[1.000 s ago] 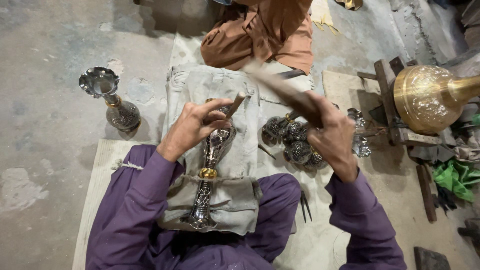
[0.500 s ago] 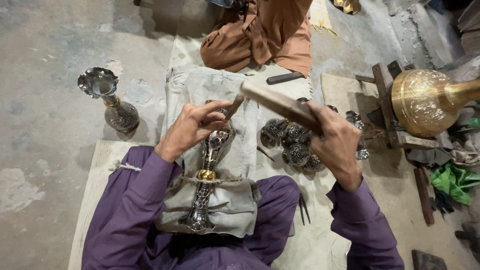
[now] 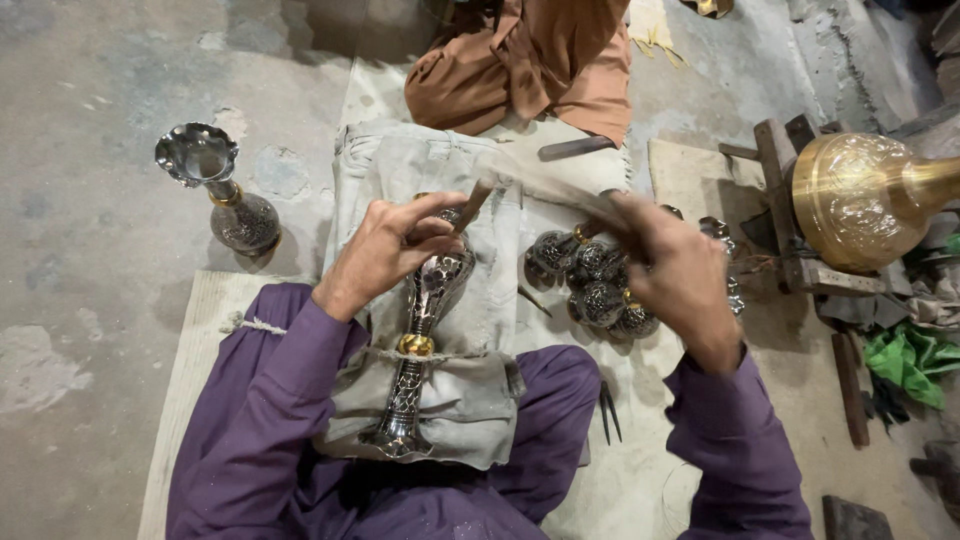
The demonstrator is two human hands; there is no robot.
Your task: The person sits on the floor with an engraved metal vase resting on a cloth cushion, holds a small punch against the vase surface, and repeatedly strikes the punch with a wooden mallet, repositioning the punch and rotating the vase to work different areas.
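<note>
Engraved vase (image 3: 425, 330) on your lap: your left hand (image 3: 385, 250) pinches a chisel (image 3: 473, 205) above it; your right hand (image 3: 675, 270), gripping its blurred mallet (image 3: 545, 180), has swung down.

A vase (image 3: 425, 330) lies on the cloth (image 3: 400, 165) over the lap, another vase (image 3: 225, 195) stands left, metal balls (image 3: 595, 285) right

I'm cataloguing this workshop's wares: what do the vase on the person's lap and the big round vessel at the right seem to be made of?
The vase on the lap looks like metal: silvery, shiny, dark engraved pattern, a gold-coloured collar at its neck; which alloy cannot be told. It rests on grey cloth, dull and creased. The round vessel looks like brass or similar, golden with bright glints and fine surface patterning.
</note>
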